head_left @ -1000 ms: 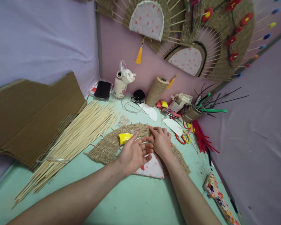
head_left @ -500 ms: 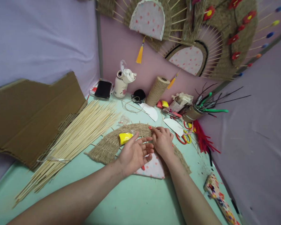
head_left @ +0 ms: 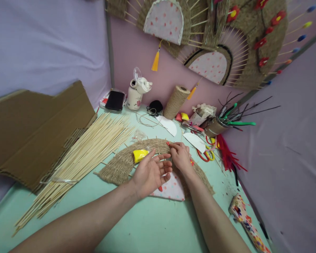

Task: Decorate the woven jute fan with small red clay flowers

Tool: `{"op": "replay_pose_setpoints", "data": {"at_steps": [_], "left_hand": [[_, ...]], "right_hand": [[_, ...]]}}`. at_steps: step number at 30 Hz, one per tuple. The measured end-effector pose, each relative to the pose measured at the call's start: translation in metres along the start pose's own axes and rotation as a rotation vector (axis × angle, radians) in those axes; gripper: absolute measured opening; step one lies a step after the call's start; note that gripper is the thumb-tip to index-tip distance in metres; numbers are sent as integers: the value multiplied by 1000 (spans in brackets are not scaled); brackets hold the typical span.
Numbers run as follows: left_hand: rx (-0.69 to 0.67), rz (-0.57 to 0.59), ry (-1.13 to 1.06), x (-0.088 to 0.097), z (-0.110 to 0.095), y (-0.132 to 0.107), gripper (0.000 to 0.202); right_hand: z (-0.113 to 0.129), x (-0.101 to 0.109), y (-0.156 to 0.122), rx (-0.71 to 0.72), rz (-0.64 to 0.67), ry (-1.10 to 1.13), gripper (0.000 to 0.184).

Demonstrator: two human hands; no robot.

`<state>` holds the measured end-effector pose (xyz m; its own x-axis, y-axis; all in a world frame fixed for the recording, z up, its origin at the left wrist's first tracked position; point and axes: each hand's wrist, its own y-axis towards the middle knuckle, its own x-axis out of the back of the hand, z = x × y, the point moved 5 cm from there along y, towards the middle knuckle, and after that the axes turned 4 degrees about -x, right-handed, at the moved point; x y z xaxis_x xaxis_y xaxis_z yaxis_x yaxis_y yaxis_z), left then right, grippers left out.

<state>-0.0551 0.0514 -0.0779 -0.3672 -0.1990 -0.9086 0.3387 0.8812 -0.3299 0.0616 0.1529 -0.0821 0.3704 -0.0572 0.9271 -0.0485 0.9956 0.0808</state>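
Observation:
A fan-shaped panel of woven twine on sticks lies on the table, with a dotted fabric half-circle at its lower middle. My right hand is over the panel's upper band, fingers bent and closed together. A small red piece shows right at its fingertips, against the weave. Palm up, my left hand hovers over the panel's middle with fingers loosely spread and nothing seen in it. Just behind it, a yellow packet rests on the weave. More red bits show beside my right wrist.
Thin sticks lie bundled on the left beside cardboard. Behind stand a white bottle and a twine spool. Scissors, a cup of tools and a patterned glue gun are on the right.
My right hand has shifted slightly, and the red bits by its wrist show more now. My left hand keeps its pose. The whole view has moved a little.

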Motion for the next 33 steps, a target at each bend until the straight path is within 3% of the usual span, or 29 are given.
{"op": "replay_pose_setpoints", "data": {"at_steps": [6, 16, 25, 33], "left_hand": [[-3, -6, -4, 0, -1, -1, 44], [4, -10, -3, -1, -2, -1, 44], [6, -9, -2, -1, -1, 0, 43], [-2, 10, -6, -1, -2, -1, 41]], "right_hand": [[2, 3, -3, 11, -58, -21, 39], [14, 7, -16, 196, -153, -240, 29], [10, 11, -16, 187, -188, -215, 31], [11, 9, -18, 205, -139, -221, 32]]}}
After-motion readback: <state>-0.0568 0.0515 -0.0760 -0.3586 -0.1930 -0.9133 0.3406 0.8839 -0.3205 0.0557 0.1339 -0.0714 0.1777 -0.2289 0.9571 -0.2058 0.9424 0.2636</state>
